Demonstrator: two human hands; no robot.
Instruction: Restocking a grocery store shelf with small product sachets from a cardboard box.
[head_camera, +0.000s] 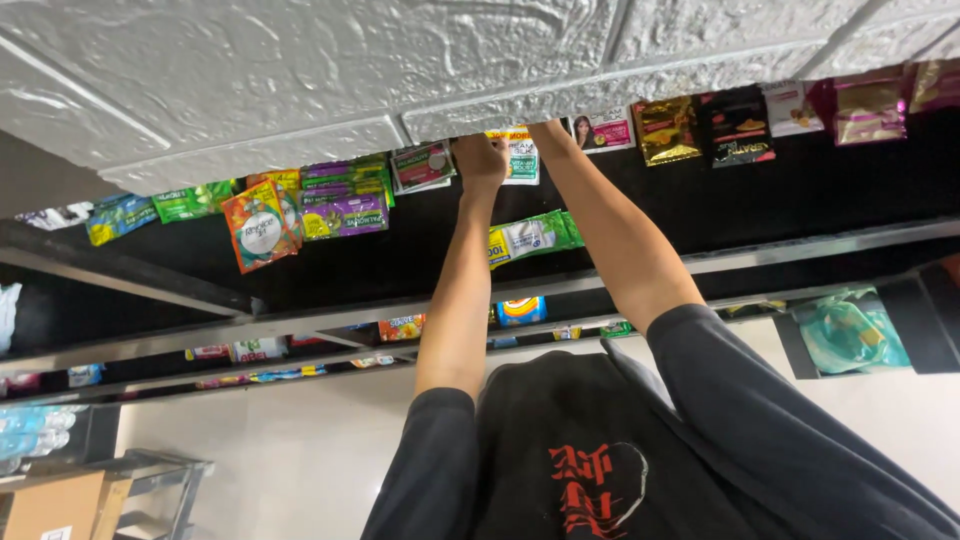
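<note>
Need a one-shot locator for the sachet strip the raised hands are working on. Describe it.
Start at the white textured panel across the top of the picture and follow its lower edge to where both raised arms meet. There the left hand grips a white-and-teal sachet strip; the right hand is hidden behind the panel edge. Its neighbours differ: a red-and-white sachet on one side, a white sachet with a portrait on the other.

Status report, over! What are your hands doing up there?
Left hand closed beside white sachet. Right hand hidden behind textured white panel. Nothing blocking; purple sachets hang alongside.
</note>
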